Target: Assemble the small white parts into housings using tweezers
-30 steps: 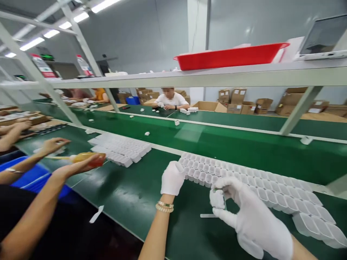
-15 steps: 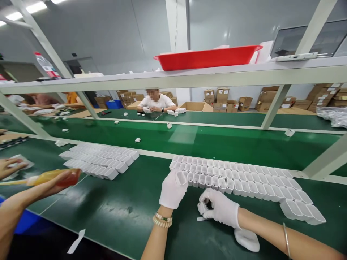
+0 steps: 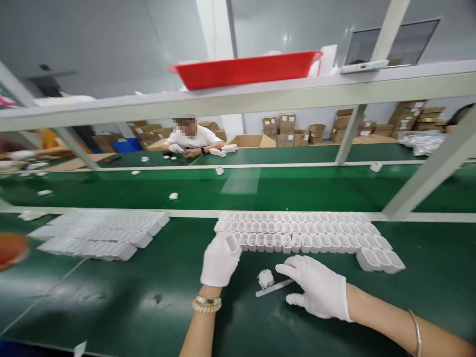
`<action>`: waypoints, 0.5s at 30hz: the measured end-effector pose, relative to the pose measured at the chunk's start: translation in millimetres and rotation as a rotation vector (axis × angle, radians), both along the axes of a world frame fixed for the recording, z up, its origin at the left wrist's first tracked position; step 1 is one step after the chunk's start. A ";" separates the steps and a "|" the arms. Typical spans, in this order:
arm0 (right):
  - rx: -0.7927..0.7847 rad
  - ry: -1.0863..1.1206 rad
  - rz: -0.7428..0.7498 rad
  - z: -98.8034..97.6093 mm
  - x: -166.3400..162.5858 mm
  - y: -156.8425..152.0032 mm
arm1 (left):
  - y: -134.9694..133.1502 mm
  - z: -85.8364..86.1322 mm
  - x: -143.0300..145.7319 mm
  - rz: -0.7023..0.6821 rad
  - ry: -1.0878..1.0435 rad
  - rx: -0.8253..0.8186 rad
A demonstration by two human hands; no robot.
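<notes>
Both my hands wear white gloves. My left hand [image 3: 219, 259] is closed on a small white plastic case [image 3: 232, 243] at the near left corner of a block of several white cases [image 3: 305, 233] on the green bench [image 3: 156, 282]. My right hand [image 3: 316, 290] lies on the bench with its fingers spread and holds nothing. Just left of its fingertips sit a small white part [image 3: 265, 278] and a thin white stick [image 3: 273, 288].
A second block of white cases [image 3: 100, 233] lies to the left. A green conveyor [image 3: 260, 186] behind carries scattered white parts. A red tray [image 3: 245, 69] sits on the overhead shelf. A person in a white shirt [image 3: 193, 141] sits opposite, with cardboard boxes [image 3: 286, 126] behind.
My right hand set down the small white part it pinched and opened flat on the bench. My left hand picked a case off the block's corner. The view swung right, away from the neighbour's arms.
</notes>
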State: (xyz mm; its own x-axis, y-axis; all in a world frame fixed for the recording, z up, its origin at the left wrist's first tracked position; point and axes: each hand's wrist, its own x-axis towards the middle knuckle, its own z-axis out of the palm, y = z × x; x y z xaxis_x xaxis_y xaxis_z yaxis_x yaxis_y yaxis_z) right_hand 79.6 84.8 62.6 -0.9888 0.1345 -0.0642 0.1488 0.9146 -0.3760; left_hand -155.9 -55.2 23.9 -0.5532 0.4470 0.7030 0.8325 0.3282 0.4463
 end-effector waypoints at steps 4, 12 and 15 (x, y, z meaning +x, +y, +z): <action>0.025 0.163 0.069 -11.9 52.3 5.8 | 11.4 19.6 11.8 0.059 -0.103 0.079; 0.002 0.369 0.061 -50.8 67.7 1.5 | 44.7 29.6 33.5 -0.189 0.124 0.036; 0.059 0.278 0.023 -60.9 64.2 -4.3 | 38.9 2.4 27.4 -0.233 0.217 -0.033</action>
